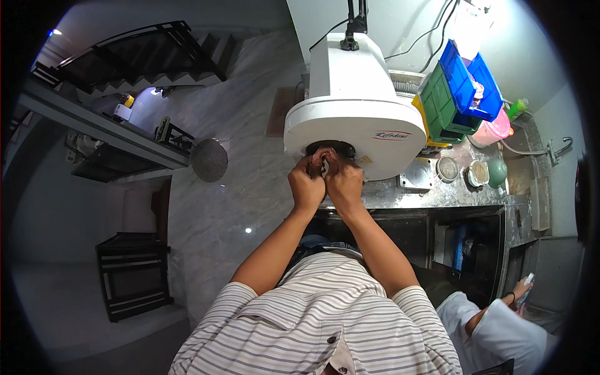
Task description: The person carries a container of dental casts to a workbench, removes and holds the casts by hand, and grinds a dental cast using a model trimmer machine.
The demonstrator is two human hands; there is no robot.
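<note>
Both hands meet at the dark opening (340, 149) in the front of a white dental model trimmer (356, 119). My left hand (307, 184) is closed, its fingertips drawn together at the lower left of the opening. Beside it, my right hand (344, 180) is closed too, and the fingertips of both hands touch or nearly touch. Between them shows a small curved, pinkish-brown shape (324, 154); whether it is a held piece or fingers I cannot tell. The machine's interior is dark.
Right of the machine sit blue (469, 84) and green bins (445, 103), a pink tub (490, 130), a metal plate (417, 174), small bowls (447, 169) and a green ball-like object (497, 173). A tap (556, 150) is beyond. Another person's hand (522, 289) holds something at lower right.
</note>
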